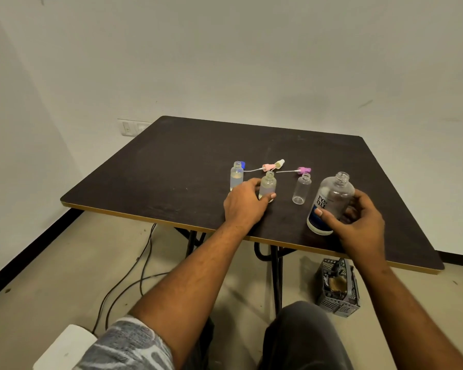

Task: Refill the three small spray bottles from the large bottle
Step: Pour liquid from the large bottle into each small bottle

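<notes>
Nearest, the right grip (358, 222) curled round the open large bottle (332, 201), near right on the tabletop (171, 161); the left grip (245, 202) clasped the middle bottle (267, 186). It and the left bottle (236, 178) held liquid; the right bottle (302, 188) looked empty, likely yet to be filled.

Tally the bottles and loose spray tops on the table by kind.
Small clear plastic bottles, uncapped: 3
Large clear labelled bottle, uncapped: 1
Loose plastic spray tops, blue, pink, purple: 3
Total: 7
</notes>
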